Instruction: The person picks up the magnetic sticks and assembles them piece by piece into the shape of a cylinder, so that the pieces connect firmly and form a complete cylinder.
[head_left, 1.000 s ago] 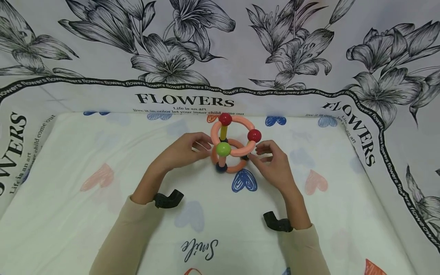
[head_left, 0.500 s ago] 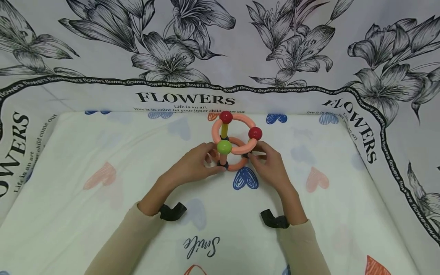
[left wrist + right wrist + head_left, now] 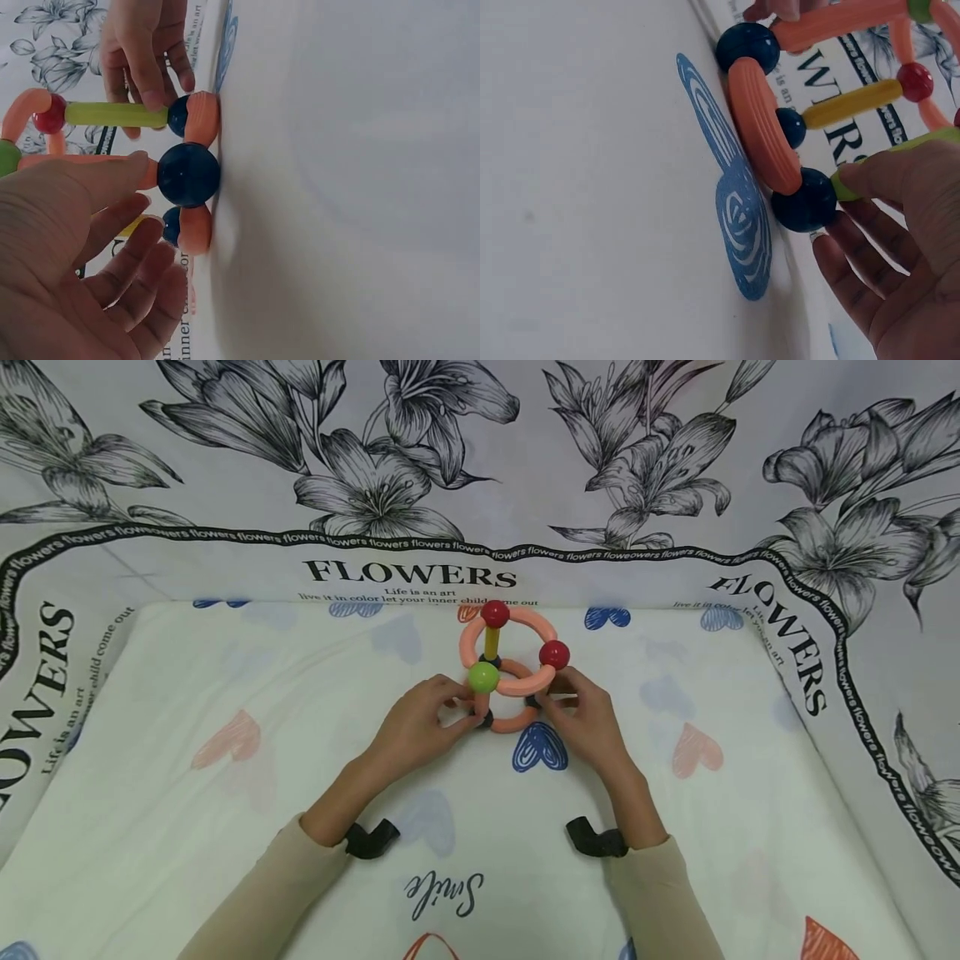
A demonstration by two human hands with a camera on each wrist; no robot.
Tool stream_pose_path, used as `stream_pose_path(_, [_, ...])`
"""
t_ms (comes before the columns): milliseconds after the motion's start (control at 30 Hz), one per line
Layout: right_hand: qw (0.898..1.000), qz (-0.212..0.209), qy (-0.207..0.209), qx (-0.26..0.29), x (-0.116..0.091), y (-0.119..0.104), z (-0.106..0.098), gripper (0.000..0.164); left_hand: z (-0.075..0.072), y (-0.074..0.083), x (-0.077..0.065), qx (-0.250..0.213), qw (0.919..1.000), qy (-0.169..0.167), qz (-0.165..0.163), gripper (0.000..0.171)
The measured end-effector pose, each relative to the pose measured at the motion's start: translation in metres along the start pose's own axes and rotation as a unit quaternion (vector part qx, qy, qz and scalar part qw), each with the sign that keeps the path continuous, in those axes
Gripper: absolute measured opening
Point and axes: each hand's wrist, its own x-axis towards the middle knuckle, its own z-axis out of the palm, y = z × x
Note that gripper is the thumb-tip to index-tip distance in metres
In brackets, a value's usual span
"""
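Note:
A toy frame of balls and sticks stands on the cloth in the head view. Its upper ring of curved orange sticks (image 3: 527, 687) joins a green ball (image 3: 483, 677) and two red balls (image 3: 554, 655). The lower ring has navy balls (image 3: 189, 175) at its corners, with upright orange, yellow (image 3: 855, 103) and green sticks between the rings. My left hand (image 3: 420, 727) pinches the orange upright (image 3: 150, 174) just above a navy ball, thumb along the stick. With thumb and fingers my right hand (image 3: 588, 718) pinches the green upright (image 3: 847, 182) above another navy ball.
A white cloth (image 3: 300, 693) printed with hearts and the word Smile covers the surface. Flower-printed fabric (image 3: 630, 477) rises at the back and sides. Black wrist mounts (image 3: 372, 839) stick out beside both forearms.
My left hand has come in from beside the toy frame and now grips its lower left upright. My right hand has closed in at the lower right. The frame has shifted slightly left.

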Motion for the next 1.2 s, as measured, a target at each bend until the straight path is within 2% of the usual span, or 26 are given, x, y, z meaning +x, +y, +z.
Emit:
stream_pose_path(167, [1.000, -0.013, 0.002, 0.006, -0.001, -0.004, 0.006, 0.037, -0.003, -0.004, -0.003, 0.018, 0.9997, 0.001, -0.015, 0.022])
stream_pose_path(367, [1.000, -0.024, -0.011, -0.001, -0.003, -0.007, 0.013, 0.035, -0.007, -0.010, -0.006, 0.014, 0.9999, 0.002, -0.008, 0.009])
stream_pose_path(633, [0.999, -0.048, -0.011, -0.019, -0.003, -0.014, 0.015, 0.035, -0.016, -0.015, -0.003, 0.037, 0.9992, 0.011, -0.007, 0.011])
stream_pose_path(767, [0.999, -0.047, -0.007, -0.023, -0.001, -0.014, 0.016, 0.034, -0.016, -0.018, -0.001, 0.026, 0.9995, 0.008, -0.013, 0.012])
stream_pose_path(1000, [0.998, -0.046, -0.006, -0.030, -0.001, -0.013, 0.019, 0.034, -0.012, -0.022, -0.003, -0.021, 0.9998, 0.002, -0.006, 0.011])
stream_pose_path(1200, [0.999, -0.042, -0.017, -0.020, -0.002, -0.011, 0.020, 0.035, -0.012, -0.021, -0.003, -0.023, 0.9997, 0.003, -0.012, 0.008])
